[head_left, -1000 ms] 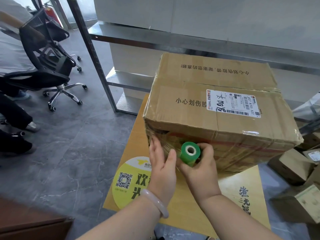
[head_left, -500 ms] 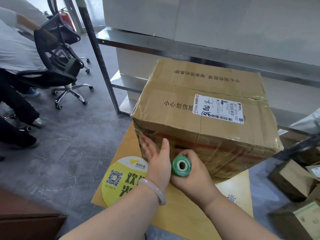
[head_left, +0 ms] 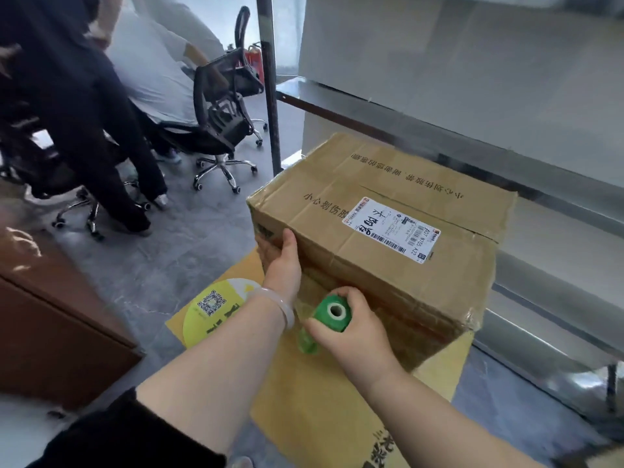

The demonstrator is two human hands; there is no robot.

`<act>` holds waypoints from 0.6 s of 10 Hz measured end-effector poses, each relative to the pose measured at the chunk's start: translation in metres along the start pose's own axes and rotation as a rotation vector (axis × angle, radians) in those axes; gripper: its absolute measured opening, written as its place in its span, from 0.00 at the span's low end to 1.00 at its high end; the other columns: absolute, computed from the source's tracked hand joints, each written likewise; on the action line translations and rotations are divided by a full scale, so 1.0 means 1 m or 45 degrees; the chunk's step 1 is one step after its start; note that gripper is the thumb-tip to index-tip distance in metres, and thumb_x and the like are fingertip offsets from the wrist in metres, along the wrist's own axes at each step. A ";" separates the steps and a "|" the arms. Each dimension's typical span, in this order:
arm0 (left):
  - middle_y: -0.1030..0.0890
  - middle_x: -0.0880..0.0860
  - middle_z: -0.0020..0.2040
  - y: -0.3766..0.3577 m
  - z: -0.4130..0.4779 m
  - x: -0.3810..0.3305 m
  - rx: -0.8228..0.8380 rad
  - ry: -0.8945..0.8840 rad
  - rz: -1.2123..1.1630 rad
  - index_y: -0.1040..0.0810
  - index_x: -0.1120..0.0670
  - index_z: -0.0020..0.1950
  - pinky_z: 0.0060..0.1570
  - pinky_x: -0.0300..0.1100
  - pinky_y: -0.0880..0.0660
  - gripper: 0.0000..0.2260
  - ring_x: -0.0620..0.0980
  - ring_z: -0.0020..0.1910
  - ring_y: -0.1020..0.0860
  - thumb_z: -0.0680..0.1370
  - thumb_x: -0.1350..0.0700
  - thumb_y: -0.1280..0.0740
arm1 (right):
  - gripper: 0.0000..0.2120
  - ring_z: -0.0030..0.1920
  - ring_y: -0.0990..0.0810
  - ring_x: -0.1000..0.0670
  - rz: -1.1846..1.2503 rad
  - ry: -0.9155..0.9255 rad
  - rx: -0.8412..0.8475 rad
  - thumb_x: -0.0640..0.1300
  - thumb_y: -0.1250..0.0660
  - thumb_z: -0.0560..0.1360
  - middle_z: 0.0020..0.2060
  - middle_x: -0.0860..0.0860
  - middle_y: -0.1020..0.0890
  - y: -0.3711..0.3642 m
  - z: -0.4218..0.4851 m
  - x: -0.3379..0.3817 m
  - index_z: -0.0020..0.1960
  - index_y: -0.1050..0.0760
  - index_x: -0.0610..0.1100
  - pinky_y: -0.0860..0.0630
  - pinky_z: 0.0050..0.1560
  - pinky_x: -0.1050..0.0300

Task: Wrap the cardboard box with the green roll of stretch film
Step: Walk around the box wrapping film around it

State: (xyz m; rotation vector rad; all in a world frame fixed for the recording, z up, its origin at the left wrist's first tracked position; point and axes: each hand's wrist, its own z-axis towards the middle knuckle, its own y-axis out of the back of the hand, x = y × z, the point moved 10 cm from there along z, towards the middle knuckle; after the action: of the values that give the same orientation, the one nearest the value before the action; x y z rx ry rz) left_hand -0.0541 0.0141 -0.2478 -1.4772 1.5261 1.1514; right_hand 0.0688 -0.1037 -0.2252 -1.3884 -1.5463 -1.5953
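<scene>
Brace the cardboard box [head_left: 388, 265] — on the yellow table [head_left: 304, 400] — with the left hand [head_left: 282, 265] gripping its near-left corner. Draw the green roll [head_left: 332, 312], held in the right hand's [head_left: 351, 329] curled fingers low against the near face, rightward, film taut.

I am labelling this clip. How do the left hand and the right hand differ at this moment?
The left hand clasps a corner of the cardboard box; the right hand grips the green roll. The left hand sits higher than the right hand. Only the left wrist, not the right, wears a bracelet. Both are bare.
</scene>
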 end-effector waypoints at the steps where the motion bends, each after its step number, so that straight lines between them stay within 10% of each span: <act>1: 0.43 0.55 0.81 0.009 -0.009 -0.003 0.045 0.020 0.039 0.51 0.50 0.81 0.76 0.56 0.43 0.35 0.57 0.79 0.42 0.80 0.36 0.45 | 0.22 0.44 0.21 0.59 -0.063 -0.012 -0.011 0.57 0.23 0.62 0.42 0.58 0.20 0.010 -0.003 -0.002 0.52 0.27 0.55 0.23 0.46 0.61; 2: 0.40 0.55 0.80 0.033 -0.025 0.019 -0.058 0.110 -0.011 0.53 0.47 0.81 0.74 0.59 0.39 0.52 0.59 0.77 0.37 0.65 0.24 0.38 | 0.24 0.45 0.20 0.55 -0.162 -0.015 -0.016 0.63 0.25 0.61 0.42 0.57 0.19 0.016 -0.005 0.001 0.51 0.28 0.55 0.22 0.49 0.53; 4: 0.17 0.49 0.61 -0.024 -0.113 0.095 0.486 0.523 -0.409 0.28 0.43 0.69 0.63 0.55 0.26 0.38 0.53 0.59 0.20 0.61 0.36 0.24 | 0.15 0.42 0.21 0.51 -0.318 0.044 0.028 0.56 0.30 0.65 0.43 0.54 0.22 0.011 -0.009 -0.001 0.45 0.32 0.53 0.22 0.43 0.49; 6: 0.19 0.51 0.64 -0.027 -0.120 0.093 0.401 0.493 -0.437 0.38 0.38 0.75 0.65 0.53 0.28 0.48 0.54 0.63 0.22 0.57 0.40 0.24 | 0.21 0.53 0.28 0.66 -0.266 0.289 0.225 0.47 0.27 0.65 0.50 0.59 0.25 0.019 -0.025 0.005 0.53 0.29 0.61 0.32 0.48 0.74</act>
State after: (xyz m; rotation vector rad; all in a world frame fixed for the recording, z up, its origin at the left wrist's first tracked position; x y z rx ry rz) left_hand -0.0255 -0.1297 -0.2948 -1.7165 1.5342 0.4186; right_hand 0.0763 -0.1302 -0.2087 -0.9428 -1.6889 -1.6266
